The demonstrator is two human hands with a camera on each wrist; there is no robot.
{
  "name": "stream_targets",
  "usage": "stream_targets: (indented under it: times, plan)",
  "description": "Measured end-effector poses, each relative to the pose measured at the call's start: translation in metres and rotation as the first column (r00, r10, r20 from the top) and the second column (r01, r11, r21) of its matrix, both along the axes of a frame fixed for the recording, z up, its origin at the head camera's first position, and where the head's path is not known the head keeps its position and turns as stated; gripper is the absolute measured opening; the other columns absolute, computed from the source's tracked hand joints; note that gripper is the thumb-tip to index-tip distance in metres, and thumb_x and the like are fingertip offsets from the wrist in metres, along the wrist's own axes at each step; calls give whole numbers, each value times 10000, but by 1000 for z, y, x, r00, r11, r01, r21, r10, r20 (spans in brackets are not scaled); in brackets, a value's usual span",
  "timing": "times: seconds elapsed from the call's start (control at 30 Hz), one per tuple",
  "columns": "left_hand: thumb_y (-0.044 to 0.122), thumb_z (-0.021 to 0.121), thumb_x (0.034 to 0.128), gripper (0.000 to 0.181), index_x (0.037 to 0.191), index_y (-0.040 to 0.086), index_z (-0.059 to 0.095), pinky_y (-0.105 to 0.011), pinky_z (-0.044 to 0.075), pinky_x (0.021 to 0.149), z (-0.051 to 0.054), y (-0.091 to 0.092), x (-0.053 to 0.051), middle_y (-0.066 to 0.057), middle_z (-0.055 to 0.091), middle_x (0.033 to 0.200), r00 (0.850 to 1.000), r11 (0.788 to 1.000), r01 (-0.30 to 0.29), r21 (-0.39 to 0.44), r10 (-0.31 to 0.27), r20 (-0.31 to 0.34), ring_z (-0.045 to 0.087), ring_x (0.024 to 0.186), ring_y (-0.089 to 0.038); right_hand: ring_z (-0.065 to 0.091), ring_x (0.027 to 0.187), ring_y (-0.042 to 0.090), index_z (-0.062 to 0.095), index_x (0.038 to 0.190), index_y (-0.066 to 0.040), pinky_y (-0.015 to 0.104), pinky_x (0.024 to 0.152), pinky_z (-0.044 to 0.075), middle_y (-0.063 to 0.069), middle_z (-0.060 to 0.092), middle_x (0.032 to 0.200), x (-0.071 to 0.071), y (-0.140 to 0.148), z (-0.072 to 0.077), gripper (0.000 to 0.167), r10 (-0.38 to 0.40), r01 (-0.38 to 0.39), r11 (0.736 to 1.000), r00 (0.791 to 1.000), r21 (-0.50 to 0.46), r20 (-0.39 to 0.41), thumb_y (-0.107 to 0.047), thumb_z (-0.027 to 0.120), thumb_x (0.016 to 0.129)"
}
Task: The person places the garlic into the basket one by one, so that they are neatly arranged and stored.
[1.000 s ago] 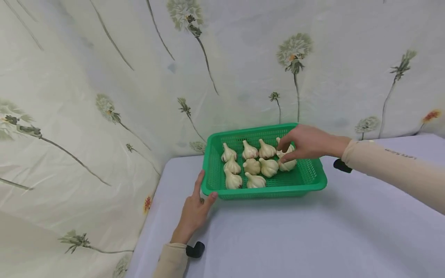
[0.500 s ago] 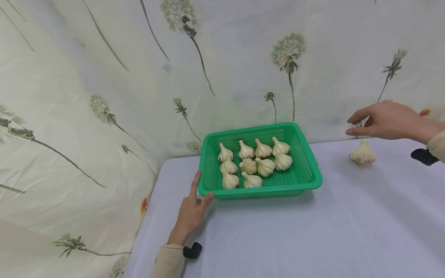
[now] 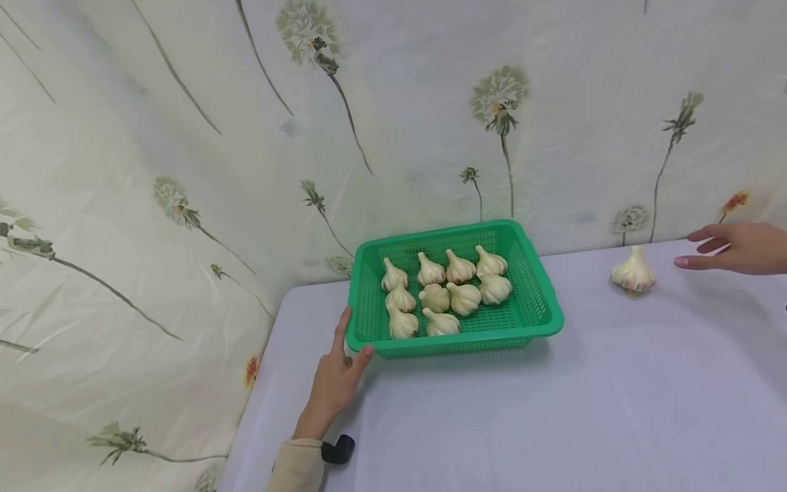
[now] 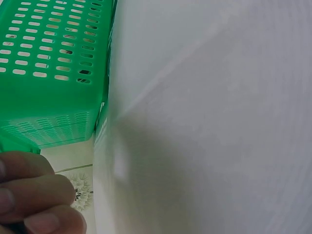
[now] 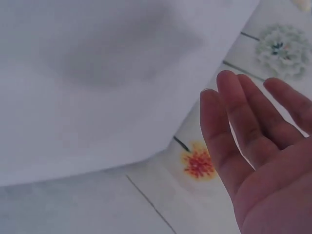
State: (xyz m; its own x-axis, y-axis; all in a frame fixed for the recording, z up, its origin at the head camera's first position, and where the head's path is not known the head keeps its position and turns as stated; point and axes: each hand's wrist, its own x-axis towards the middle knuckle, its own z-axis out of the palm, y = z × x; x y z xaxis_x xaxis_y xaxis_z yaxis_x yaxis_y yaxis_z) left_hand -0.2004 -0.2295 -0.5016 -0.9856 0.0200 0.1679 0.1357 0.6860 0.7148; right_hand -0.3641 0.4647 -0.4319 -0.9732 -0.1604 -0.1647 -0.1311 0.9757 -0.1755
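In the head view my left hand is at the near left corner of a green plastic basket. Its straight index finger lies along the left side and its thumb touches the front rim. The left wrist view shows the other fingers loosely bent beside the basket wall. Several garlic bulbs lie in the basket. One garlic bulb stands upright on the table, right of the basket. My right hand hovers right of that bulb, apart from it, holding nothing; its fingers are extended in the right wrist view.
A white cloth covers the table. Behind and to the left hangs a pale curtain printed with dandelions, close to the basket's far side.
My right hand has moved from over the basket to the far right. A garlic bulb now stands on the table there. The left hand keeps its place at the basket corner.
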Motion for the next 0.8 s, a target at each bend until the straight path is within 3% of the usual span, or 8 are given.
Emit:
stream_targets:
  times: [0.13, 0.33, 0.47, 0.67, 0.8]
  plan:
    - [526, 633, 1036, 842, 1700, 442, 121, -246, 239, 438, -2, -1, 0, 128, 325, 473, 1000, 1000, 0, -2, 0, -8, 269, 438, -41, 665, 1088, 586, 465, 1399, 214, 600, 797, 577, 433, 627, 1254, 3, 1, -21, 943, 16, -15, 994, 1000, -110, 15, -611, 671, 990]
    - [516, 631, 1038, 843, 1698, 448, 111, -243, 232, 441, -3, -1, -1, 125, 323, 475, 1000, 1000, 3, -12, -3, -7, 265, 441, -37, 573, 1196, 653, 334, 1473, 216, 569, 783, 601, 499, 486, 1381, 11, -12, -34, 955, 5, 19, 968, 996, -251, 91, -563, 653, 1022]
    - [520, 627, 1036, 845, 1700, 445, 110, -246, 229, 441, -3, -1, -1, 123, 323, 475, 1000, 1000, 3, -7, -3, -7, 264, 441, -40, 582, 1196, 637, 341, 1483, 210, 521, 770, 614, 487, 502, 1384, 16, -17, -41, 944, 7, 22, 960, 995, -280, 101, -554, 653, 1026]
    - [514, 631, 1036, 842, 1699, 447, 116, -249, 231, 442, -2, 0, -1, 123, 324, 476, 1000, 1000, 8, 7, -8, -8, 264, 443, -42, 641, 1156, 580, 477, 1441, 178, 434, 745, 591, 420, 617, 1304, 20, -17, -50, 836, 20, -6, 959, 999, -282, 47, -513, 687, 1019]
    - [523, 632, 1033, 847, 1700, 444, 116, -249, 232, 447, -2, 0, -1, 122, 328, 475, 1000, 1000, 3, 2, -3, -2, 267, 445, -47, 618, 1189, 599, 442, 1470, 175, 500, 799, 594, 433, 590, 1338, 20, -18, -54, 870, 6, 6, 957, 999, -289, 38, -529, 680, 1018]
